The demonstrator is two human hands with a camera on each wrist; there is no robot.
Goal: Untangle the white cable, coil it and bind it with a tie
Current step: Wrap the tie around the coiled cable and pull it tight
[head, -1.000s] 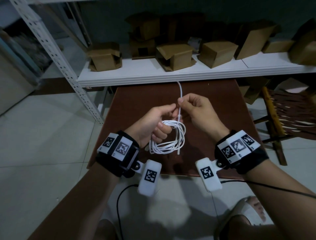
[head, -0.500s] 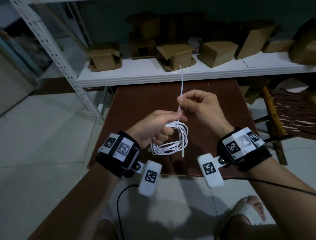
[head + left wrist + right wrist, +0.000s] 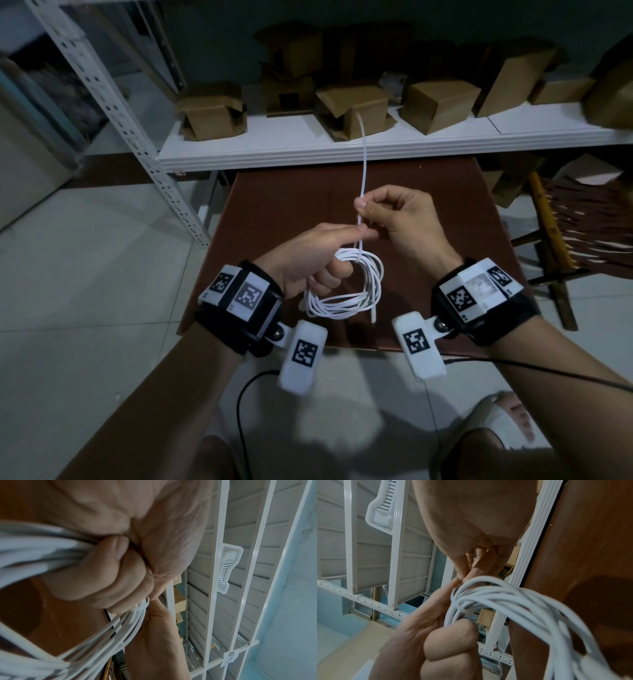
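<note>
The white cable (image 3: 346,291) hangs as a coil of several loops above the brown table (image 3: 291,192). My left hand (image 3: 318,253) grips the top of the coil, fingers curled round the strands (image 3: 51,555). A thin white tie (image 3: 363,161) runs round the coil's top, and its long tail stands straight up. My right hand (image 3: 394,216) pinches that tail between thumb and forefinger just above the left hand. The tie's short end (image 3: 374,313) hangs down by the coil's right side. In the right wrist view the coil (image 3: 513,601) fills the foreground.
A white shelf (image 3: 376,144) with several brown cardboard boxes (image 3: 356,109) runs behind the table. Its perforated metal post (image 3: 130,126) slants at the left. A wooden chair (image 3: 565,233) stands at the right. A black wire (image 3: 246,411) trails over the pale tiled floor.
My right hand has moved up along the tie, and more of the tail now stands above it, reaching up before the shelf. The left hand keeps its grip on the coil.
</note>
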